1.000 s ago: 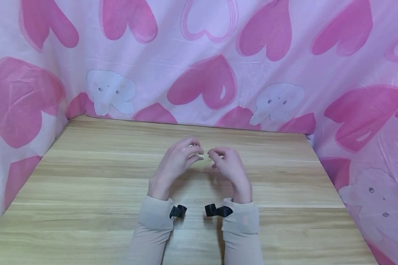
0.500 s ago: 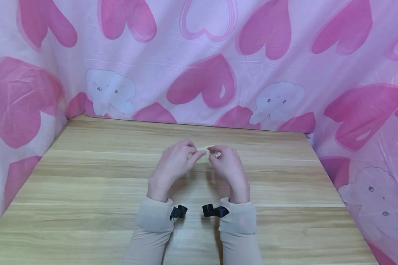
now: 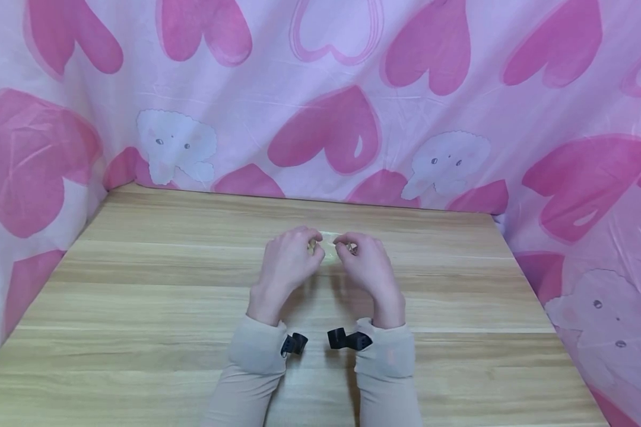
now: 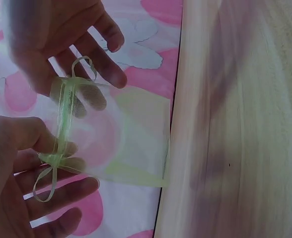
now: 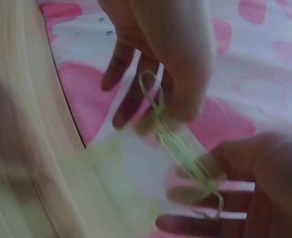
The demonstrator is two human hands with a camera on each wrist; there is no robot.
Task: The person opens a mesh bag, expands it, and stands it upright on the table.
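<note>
A small sheer pale-green drawstring pouch (image 3: 329,248) is stretched between both hands above the table. Its gathered mouth band (image 4: 62,124) runs between the fingertips, a thin ribbon loop (image 4: 45,186) sticks out at each end, and the see-through body hangs below. The left hand (image 3: 290,256) pinches one end of the mouth between thumb and index finger, its other fingers spread behind. At the opposite end, the right hand (image 3: 367,260) pinches the mouth likewise. In the right wrist view the pouch (image 5: 131,173) is blurred, and curtain and table show through the fabric.
The wooden table (image 3: 149,332) spreads out under the forearms. A pink curtain (image 3: 246,118) with hearts and white cartoon animals encloses the back and sides. Small black cameras (image 3: 298,343) sit at the beige cuffs of both sleeves.
The left hand has shifted its grip on the pouch and moved slightly right. More of the pouch shows between the hands now. The right hand has moved only slightly.
</note>
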